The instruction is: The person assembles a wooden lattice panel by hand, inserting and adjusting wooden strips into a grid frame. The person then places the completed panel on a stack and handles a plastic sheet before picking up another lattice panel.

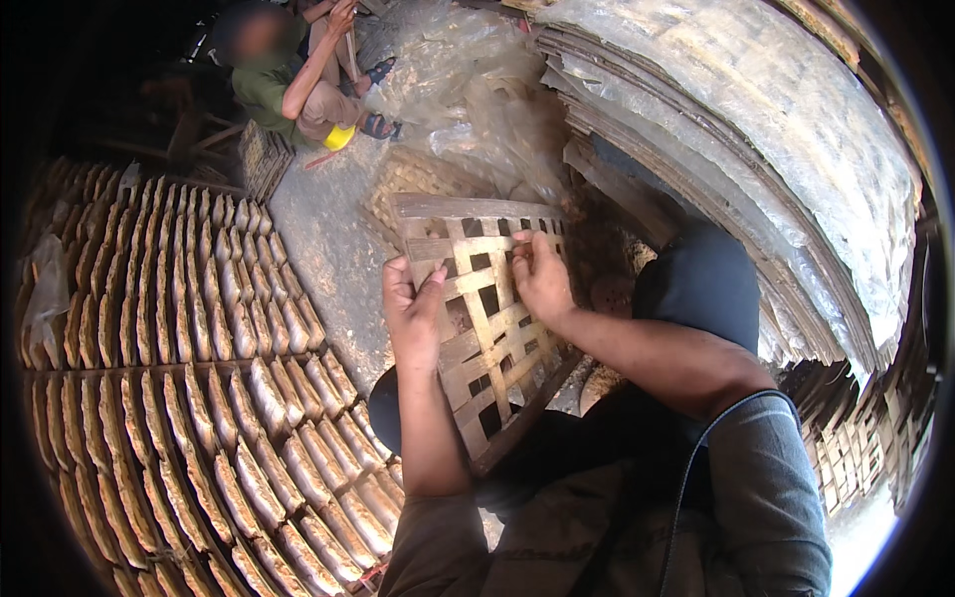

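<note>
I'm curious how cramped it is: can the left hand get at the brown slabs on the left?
Probably yes: nothing visible blocks the nearest slabs, though the left hand holds the woven panel and might need freeing.

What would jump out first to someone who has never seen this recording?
Probably the dense rows of brown-edged slabs, set on edge and filling the left side. Next, at the centre, a tilted woven lattice panel, with the person's left hand and right hand on it. A tall stack of layered sheets looms at the upper right.
</note>
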Tool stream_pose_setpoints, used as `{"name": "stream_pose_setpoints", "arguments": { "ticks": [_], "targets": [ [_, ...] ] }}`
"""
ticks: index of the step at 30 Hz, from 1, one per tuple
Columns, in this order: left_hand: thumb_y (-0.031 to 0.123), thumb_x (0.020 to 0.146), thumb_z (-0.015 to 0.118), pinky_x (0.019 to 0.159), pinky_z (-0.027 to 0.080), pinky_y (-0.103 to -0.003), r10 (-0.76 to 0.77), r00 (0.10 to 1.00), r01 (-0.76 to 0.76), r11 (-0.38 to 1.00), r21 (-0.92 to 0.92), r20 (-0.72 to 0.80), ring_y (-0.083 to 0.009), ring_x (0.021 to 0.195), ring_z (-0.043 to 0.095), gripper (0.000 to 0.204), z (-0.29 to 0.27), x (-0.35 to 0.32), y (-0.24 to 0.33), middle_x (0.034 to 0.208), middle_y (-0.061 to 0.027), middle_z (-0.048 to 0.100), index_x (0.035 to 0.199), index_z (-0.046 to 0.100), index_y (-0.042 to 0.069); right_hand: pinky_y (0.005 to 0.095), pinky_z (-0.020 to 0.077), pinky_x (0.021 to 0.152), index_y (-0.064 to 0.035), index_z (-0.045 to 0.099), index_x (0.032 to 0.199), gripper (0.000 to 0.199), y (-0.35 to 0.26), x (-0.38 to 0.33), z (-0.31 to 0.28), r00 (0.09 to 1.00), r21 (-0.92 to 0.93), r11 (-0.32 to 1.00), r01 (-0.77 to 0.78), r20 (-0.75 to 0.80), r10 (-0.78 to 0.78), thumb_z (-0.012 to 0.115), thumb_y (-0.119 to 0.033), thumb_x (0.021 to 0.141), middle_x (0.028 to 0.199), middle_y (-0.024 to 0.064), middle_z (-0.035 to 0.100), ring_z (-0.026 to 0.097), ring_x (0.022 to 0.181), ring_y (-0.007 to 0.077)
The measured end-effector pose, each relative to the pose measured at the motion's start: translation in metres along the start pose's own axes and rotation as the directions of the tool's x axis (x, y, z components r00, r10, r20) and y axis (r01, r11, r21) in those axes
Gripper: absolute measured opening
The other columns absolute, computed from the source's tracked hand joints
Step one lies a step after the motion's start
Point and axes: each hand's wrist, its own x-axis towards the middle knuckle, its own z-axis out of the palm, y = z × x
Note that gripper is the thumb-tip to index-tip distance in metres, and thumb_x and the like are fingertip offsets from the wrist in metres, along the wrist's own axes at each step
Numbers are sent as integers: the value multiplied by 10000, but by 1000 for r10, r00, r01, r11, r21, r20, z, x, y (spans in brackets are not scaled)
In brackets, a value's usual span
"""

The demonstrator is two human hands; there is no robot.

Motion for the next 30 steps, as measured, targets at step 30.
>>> {"name": "stream_pose_setpoints", "arguments": {
  "ticks": [30],
  "targets": [
    [-127,916,514,1047,440,-329,1,1000,-3,998,63,29,-197,1218,556,297,-39,11,-26,1360,-199,551,1158,434,27,384,463,1002,-118,747,1095,261,91,77,53,991,-259,965,-22,-134,-14,642,-148,858,1103,216,670,600,1113,349]
  ]
}}
